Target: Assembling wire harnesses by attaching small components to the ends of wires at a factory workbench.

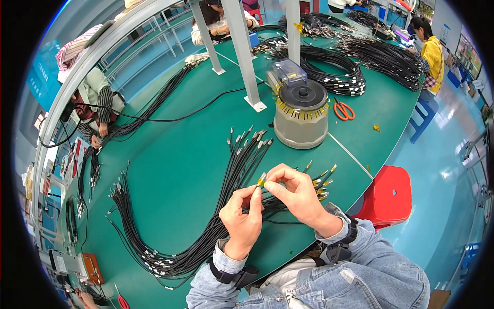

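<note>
Over the near part of the green table, my left hand (242, 219) pinches a black cable just below its metal connector. My right hand (297, 195) is closed at the same cable end (261, 180), thumb and finger on a bit of yellow tape wrapped there. The rest of this cable is hidden behind my hands. A long bundle of black cables (213, 229) curves across the table beside and under my left hand. Beyond my right hand, several cable ends with yellow tape (323, 193) fan out.
A round grey tape dispenser (301, 126) with yellow strips around its rim stands ahead. Orange-handled scissors (343, 110) lie to its right. Metal posts (244, 56) rise from the table. More cable coils (334, 69) lie at the back. A red stool (393, 193) stands at right; other people sit around.
</note>
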Demonstrator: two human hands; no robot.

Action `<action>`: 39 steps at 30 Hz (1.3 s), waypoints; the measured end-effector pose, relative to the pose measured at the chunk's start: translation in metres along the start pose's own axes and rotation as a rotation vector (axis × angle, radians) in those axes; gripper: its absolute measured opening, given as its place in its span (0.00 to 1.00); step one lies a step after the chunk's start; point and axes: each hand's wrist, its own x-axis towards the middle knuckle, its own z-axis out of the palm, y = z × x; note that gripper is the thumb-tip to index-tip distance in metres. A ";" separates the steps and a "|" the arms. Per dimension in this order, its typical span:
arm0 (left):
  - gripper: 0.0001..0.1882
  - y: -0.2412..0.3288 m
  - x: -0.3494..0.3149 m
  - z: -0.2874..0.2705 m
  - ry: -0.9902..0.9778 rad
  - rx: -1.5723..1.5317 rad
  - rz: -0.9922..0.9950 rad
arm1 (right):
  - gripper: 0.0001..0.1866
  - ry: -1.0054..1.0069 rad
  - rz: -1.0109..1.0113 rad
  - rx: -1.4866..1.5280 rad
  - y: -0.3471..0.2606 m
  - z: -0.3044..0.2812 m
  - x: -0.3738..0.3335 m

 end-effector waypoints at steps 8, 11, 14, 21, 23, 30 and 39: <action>0.06 0.005 0.001 0.000 -0.059 -0.252 -0.250 | 0.04 0.030 -0.090 -0.135 0.000 0.003 0.002; 0.06 0.007 0.002 -0.001 -0.072 -0.284 -0.291 | 0.04 0.058 -0.127 -0.214 -0.003 0.005 0.001; 0.06 0.008 0.002 -0.004 -0.096 -0.326 -0.337 | 0.05 0.080 -0.142 -0.263 -0.005 0.007 0.001; 0.07 0.008 0.002 -0.007 -0.136 -0.413 -0.454 | 0.04 0.100 -0.148 -0.302 -0.006 0.008 0.000; 0.07 0.007 0.002 -0.006 -0.140 -0.419 -0.446 | 0.04 0.100 -0.142 -0.312 -0.007 0.008 0.000; 0.09 0.007 0.009 -0.013 -0.256 -0.509 -0.563 | 0.04 0.061 -0.146 -0.319 -0.008 0.002 0.002; 0.11 -0.006 0.017 -0.023 -0.451 -0.710 -0.618 | 0.06 -0.007 -0.147 -0.210 -0.002 -0.003 0.010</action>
